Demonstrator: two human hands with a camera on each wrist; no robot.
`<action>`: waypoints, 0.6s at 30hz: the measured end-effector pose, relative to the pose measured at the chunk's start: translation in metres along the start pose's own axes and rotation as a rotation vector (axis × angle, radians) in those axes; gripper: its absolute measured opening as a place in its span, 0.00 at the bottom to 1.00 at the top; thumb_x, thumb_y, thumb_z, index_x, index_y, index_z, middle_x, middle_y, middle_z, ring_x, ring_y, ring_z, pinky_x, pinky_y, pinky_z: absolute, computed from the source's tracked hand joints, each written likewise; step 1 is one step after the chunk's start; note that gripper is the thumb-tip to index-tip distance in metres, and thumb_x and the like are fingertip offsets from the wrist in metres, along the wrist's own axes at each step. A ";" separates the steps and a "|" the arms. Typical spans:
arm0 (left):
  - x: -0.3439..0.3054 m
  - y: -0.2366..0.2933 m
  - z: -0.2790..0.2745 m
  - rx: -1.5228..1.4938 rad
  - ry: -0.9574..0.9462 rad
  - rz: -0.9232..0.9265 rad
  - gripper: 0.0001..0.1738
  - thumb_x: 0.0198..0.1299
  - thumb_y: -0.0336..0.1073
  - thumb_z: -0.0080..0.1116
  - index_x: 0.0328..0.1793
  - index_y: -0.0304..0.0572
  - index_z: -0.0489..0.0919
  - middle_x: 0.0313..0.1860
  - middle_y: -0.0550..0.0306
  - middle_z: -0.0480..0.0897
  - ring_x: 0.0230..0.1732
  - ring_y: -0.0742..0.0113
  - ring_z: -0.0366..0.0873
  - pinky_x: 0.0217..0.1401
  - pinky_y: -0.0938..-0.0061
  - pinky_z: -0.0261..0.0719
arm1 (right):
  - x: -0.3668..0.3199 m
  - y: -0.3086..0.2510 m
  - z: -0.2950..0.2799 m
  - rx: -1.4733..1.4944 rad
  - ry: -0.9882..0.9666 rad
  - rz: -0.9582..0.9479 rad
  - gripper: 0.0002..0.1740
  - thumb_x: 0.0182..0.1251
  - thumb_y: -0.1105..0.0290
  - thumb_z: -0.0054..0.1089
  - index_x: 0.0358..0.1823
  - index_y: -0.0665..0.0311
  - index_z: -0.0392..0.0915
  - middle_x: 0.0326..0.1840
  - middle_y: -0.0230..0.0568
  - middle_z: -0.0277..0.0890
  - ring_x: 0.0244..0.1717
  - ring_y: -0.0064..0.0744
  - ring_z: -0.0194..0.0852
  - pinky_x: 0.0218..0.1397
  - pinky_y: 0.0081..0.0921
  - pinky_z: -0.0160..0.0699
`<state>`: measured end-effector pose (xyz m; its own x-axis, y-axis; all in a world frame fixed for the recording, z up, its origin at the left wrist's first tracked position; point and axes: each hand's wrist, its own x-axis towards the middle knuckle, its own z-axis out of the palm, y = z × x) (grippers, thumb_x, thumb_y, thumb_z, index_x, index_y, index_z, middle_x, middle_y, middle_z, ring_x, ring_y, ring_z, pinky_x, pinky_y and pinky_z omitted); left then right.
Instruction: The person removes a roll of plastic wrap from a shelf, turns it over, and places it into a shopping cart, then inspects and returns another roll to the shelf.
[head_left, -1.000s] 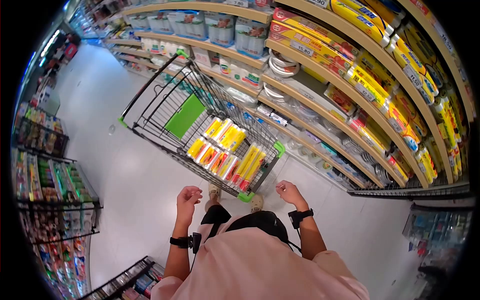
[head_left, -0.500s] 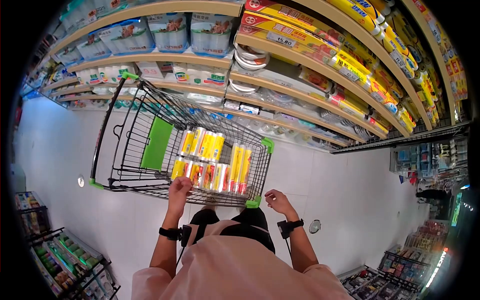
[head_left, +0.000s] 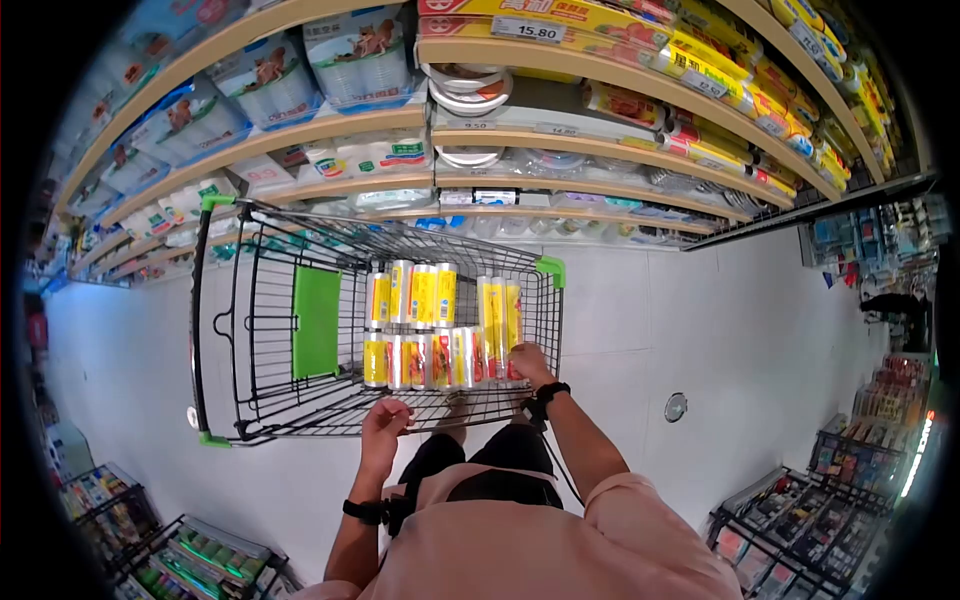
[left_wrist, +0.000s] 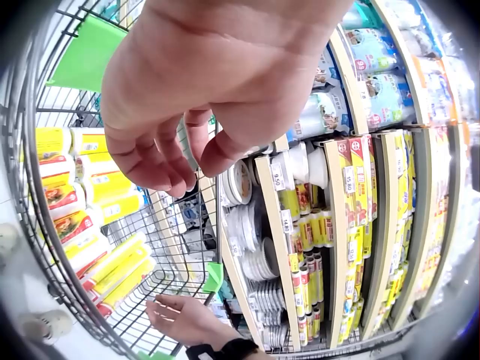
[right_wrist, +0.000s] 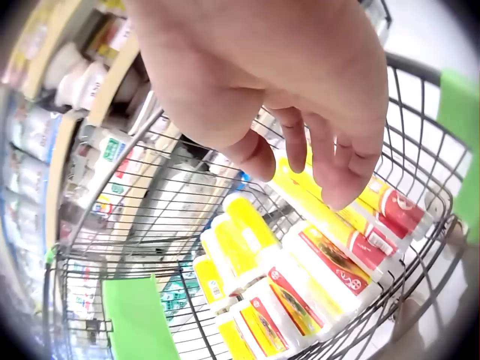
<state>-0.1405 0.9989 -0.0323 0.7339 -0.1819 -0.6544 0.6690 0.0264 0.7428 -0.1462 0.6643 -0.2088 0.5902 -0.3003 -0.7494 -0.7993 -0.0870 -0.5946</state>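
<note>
- The right hand (head_left: 527, 362) is hovering inside the shopping cart (head_left: 197, 320), over the near ends of the long yellow boxes (head_left: 498, 312)
- Its fingers (right_wrist: 341, 176) are hanging relaxed and slightly spread, holding nothing. Whether the tips are touching the boxes, I cannot tell
- The left hand (head_left: 385, 420) is sitting at the cart's near rim. Its fingers (left_wrist: 150, 161) are curling loosely with the thumb close by, and nothing is showing between them
- The long yellow boxes are lying side by side on the cart's wire bottom, along the person's right side, close to the green corner cap (head_left: 550, 268)
- Short yellow-and-red packs (head_left: 410, 330) are lying just beside them to the left – two rows, packed against one another
- A green flap (head_left: 317, 320) is lying further left, in the middle of the cart, well apart from both hands
- The cart is standing on a pale tiled floor (head_left: 720, 330), alongside store shelves (head_left: 600, 150) that are carrying more yellow boxes, stacked round trays and wrapped packs
- A person in a pink top (head_left: 520, 540) is standing right behind the cart, with a dark band round each wrist
</note>
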 end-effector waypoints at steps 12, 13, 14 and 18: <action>-0.014 -0.005 -0.011 0.091 0.032 -0.110 0.04 0.66 0.28 0.56 0.45 0.44 0.77 0.41 0.58 0.82 0.40 0.69 0.80 0.41 0.77 0.77 | 0.118 0.057 0.045 -0.342 0.186 0.336 0.26 0.58 0.66 0.61 0.56 0.75 0.71 0.56 0.59 0.76 0.59 0.54 0.78 0.61 0.42 0.80; -0.017 -0.008 -0.010 0.124 0.019 -0.104 0.04 0.66 0.28 0.55 0.45 0.43 0.77 0.41 0.57 0.82 0.40 0.68 0.80 0.42 0.76 0.77 | 0.123 0.062 0.047 -0.344 0.207 0.329 0.26 0.58 0.66 0.60 0.56 0.74 0.71 0.57 0.58 0.76 0.59 0.54 0.78 0.60 0.42 0.80; -0.017 -0.009 -0.011 0.141 0.015 -0.107 0.04 0.67 0.28 0.55 0.45 0.43 0.77 0.41 0.57 0.82 0.40 0.68 0.80 0.42 0.76 0.77 | 0.127 0.068 0.047 -0.348 0.229 0.323 0.26 0.59 0.66 0.60 0.56 0.73 0.72 0.57 0.57 0.77 0.58 0.53 0.79 0.60 0.41 0.80; -0.010 -0.011 -0.012 0.178 -0.002 -0.106 0.04 0.67 0.28 0.54 0.46 0.43 0.77 0.41 0.57 0.82 0.40 0.68 0.80 0.42 0.76 0.77 | 0.119 0.055 0.035 -0.433 0.182 0.260 0.23 0.61 0.66 0.59 0.56 0.67 0.73 0.56 0.55 0.78 0.58 0.51 0.79 0.58 0.40 0.81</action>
<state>-0.1541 1.0125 -0.0356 0.6602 -0.1764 -0.7300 0.7108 -0.1670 0.6832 -0.1162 0.6567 -0.3403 0.3679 -0.5207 -0.7704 -0.9129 -0.3599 -0.1927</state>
